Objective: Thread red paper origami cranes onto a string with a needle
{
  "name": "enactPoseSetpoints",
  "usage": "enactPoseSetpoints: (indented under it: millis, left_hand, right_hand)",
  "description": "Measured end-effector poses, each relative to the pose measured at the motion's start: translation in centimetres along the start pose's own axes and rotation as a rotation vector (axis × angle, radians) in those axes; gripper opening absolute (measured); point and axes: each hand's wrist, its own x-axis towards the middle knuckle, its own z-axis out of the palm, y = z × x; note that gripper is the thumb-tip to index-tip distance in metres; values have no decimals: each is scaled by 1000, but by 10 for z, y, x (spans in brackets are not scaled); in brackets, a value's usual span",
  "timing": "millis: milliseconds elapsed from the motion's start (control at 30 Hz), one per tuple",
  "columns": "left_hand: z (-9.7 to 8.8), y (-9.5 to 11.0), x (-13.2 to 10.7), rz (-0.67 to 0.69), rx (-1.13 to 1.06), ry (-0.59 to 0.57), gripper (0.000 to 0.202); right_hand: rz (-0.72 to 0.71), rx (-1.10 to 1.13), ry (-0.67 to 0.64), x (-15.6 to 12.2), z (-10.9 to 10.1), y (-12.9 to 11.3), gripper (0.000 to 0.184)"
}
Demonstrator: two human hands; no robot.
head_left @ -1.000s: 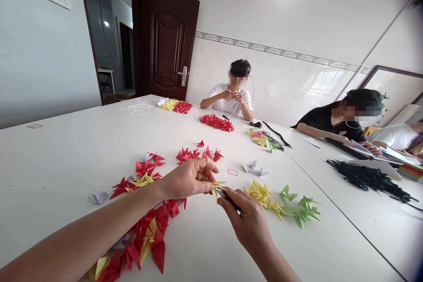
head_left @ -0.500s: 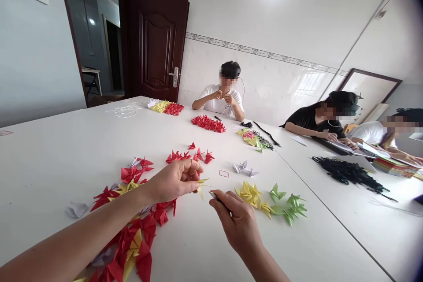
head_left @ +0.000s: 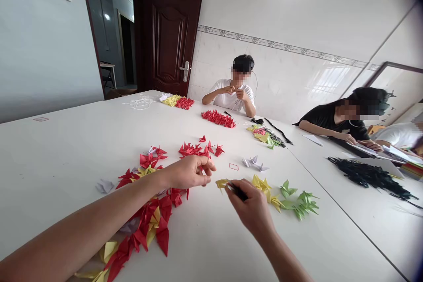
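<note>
Small folded paper cranes lie in colour-sorted groups across a long white worktop (head_left: pixel 66 150), seen from the wearer's head. At about 12 o'clock, close in, the right hand (head_left: pixel 253 207) has its fingers (head_left: pixel 235 198) pinched narrowly on a slim black pen-like tool (head_left: pixel 238 192). The tool's tip points at a small yellow paper crane (head_left: pixel 222 183) (whether they touch is hard to tell from here). The left hand (head_left: pixel 190 172), at about 11 o'clock, has its fingers (head_left: pixel 206 165) loosely curled and holds nothing visible; it seems kept just apart to leave the right hand room.

A large heap of red and yellow cranes (head_left: pixel 161 233) lies beneath the left forearm at about 10 o'clock. Beyond the hands are a smaller cluster of red cranes (head_left: pixel 194 150) and a few white cranes (head_left: pixel 254 164). Yellow and green cranes (head_left: pixel 299 205) spread towards 2 o'clock. Sorting by colour probably keeps each shade easy to reach.

Across the worktop, a co-worker in a white T-shirt (head_left: pixel 231 97) sits behind a row of red cranes (head_left: pixel 218 119). At about 2 o'clock, a person in a black shirt (head_left: pixel 333 123) bends over loose paper sheets (head_left: pixel 366 152), beside a long tangle of black cranes (head_left: pixel 366 176).
</note>
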Motion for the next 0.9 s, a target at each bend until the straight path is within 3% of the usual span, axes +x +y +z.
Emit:
enactPoseSetpoints:
  millis: [100,233,500,700,900]
  left_hand:
    - [-16,-7,-1,-25,315,49,23]
    - [-28,-20,-1,-90,529,-25,28]
    - [-20,-32,0,-21,570,-33,20]
    - [-22,-33,-1,-68,627,-33,22]
    - [-25,-32,1,-1,633,8,22]
  right_hand:
    - [125,-248,-82,7,-11,15,16]
    - [231,-401,-109,12,-21,29,17]
    - [305,-465,-106,15,-29,34,16]
    - [331,-433,-120,16,-30,39,18]
    - [319,-396,-109,15,-28,42,23]
